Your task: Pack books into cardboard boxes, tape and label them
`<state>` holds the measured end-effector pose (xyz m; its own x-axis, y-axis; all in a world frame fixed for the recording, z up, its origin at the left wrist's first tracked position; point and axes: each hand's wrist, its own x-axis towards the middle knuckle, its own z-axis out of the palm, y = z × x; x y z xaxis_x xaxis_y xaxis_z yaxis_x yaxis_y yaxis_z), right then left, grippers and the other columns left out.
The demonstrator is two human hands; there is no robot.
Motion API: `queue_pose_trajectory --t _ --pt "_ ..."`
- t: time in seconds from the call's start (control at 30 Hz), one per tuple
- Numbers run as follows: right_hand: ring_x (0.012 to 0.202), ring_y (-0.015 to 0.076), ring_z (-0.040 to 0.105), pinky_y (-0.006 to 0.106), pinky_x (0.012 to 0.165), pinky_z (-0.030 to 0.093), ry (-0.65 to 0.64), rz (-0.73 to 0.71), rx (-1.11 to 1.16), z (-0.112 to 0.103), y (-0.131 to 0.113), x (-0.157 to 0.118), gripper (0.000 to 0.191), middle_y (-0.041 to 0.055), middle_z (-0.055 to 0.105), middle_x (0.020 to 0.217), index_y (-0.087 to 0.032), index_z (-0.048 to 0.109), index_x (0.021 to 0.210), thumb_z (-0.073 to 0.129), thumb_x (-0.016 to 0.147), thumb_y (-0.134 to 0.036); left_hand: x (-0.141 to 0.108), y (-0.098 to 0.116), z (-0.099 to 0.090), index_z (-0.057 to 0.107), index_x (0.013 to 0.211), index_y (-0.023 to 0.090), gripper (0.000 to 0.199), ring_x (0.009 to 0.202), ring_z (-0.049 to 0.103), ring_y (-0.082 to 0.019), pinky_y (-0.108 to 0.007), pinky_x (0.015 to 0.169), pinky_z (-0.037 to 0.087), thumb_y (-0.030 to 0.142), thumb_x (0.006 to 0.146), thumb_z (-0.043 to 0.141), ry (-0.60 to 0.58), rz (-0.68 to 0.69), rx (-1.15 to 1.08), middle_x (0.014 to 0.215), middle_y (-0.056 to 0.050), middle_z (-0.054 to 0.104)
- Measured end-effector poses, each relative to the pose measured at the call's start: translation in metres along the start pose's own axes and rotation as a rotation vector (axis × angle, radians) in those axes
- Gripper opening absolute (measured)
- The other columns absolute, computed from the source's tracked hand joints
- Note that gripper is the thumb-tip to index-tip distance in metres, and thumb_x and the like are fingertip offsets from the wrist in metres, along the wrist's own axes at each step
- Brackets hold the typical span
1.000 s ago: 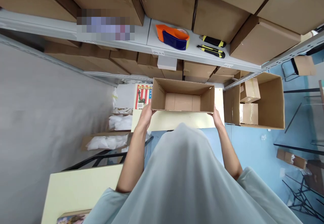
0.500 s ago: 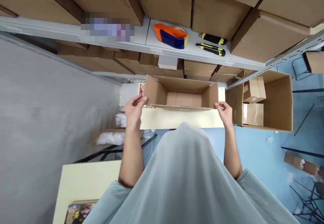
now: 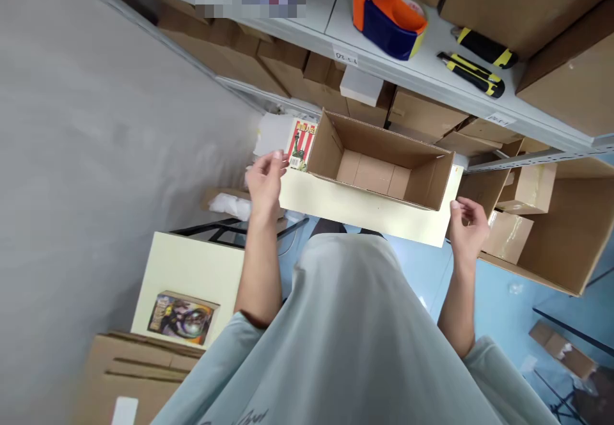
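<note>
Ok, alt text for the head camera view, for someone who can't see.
A person's left hand and right hand flank an open cardboard box on a cream table, not touching it. A Statue of Liberty book lies left of it; the shelf above holds a tape dispenser and two utility knives.

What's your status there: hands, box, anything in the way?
Left hand and right hand empty, apart from the box. Box on the table, top open. Possible snag: book close by its left end.

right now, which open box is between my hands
The long carton on the cream table, between left hand and right hand; the other open carton, at right, holds two smaller boxes.
</note>
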<state>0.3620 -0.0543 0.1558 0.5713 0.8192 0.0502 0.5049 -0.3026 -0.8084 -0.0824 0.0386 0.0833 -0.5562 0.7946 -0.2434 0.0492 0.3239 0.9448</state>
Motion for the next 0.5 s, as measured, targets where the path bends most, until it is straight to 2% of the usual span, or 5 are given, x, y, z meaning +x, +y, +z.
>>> queue_pose_trajectory --t 0.13,0.23,0.3,0.4,0.5 --pt "0.089 0.0225 0.076 0.042 0.085 0.065 0.121 -0.298 -0.074 0.006 -0.064 -0.022 0.037 0.0073 0.080 0.099 -0.022 0.081 0.110 0.076 0.107 -0.059 0.038 -0.028 -0.036 0.082 0.108 0.020 0.034 0.100 0.082 -0.020 -0.032 0.096 0.067 0.052 0.097 0.086 0.065 -0.106 -0.018 0.115 -0.011 0.086" --pt "0.085 0.0206 0.076 0.037 0.079 0.064 -0.088 -0.401 0.052 0.040 -0.114 -0.061 0.017 0.0043 0.080 0.095 -0.026 0.082 0.112 0.074 0.112 -0.042 0.073 -0.050 -0.058 0.082 0.107 0.020 0.026 0.096 0.079 -0.018 -0.030 0.093 0.065 0.043 0.096 0.084 0.065 -0.171 -0.008 0.113 -0.009 0.085" --pt "0.086 0.0196 0.078 0.036 0.081 0.067 -0.383 -0.402 0.142 0.081 -0.138 -0.095 0.014 0.0034 0.081 0.096 -0.029 0.082 0.118 0.070 0.115 -0.035 0.095 -0.064 -0.070 0.082 0.110 0.021 0.026 0.098 0.079 -0.019 -0.031 0.095 0.065 0.042 0.095 0.083 0.046 -0.182 0.004 0.114 -0.009 0.084" --pt "0.105 0.0213 0.083 0.038 0.098 0.070 -0.853 -0.333 0.198 0.167 -0.151 -0.141 0.022 0.0064 0.086 0.117 -0.031 0.082 0.132 0.068 0.116 -0.038 0.128 -0.089 -0.086 0.080 0.115 0.021 0.032 0.109 0.080 -0.022 -0.036 0.104 0.065 0.045 0.095 0.083 0.017 -0.202 0.032 0.120 -0.010 0.083" --pt "0.125 0.0259 0.082 0.043 0.111 0.069 -1.064 -0.139 0.149 0.273 -0.136 -0.162 0.041 0.0135 0.077 0.151 -0.028 0.074 0.150 0.069 0.115 -0.048 0.163 -0.118 -0.099 0.075 0.128 0.020 0.047 0.133 0.076 -0.029 -0.043 0.117 0.061 0.049 0.093 0.088 0.013 -0.283 0.079 0.136 -0.015 0.079"
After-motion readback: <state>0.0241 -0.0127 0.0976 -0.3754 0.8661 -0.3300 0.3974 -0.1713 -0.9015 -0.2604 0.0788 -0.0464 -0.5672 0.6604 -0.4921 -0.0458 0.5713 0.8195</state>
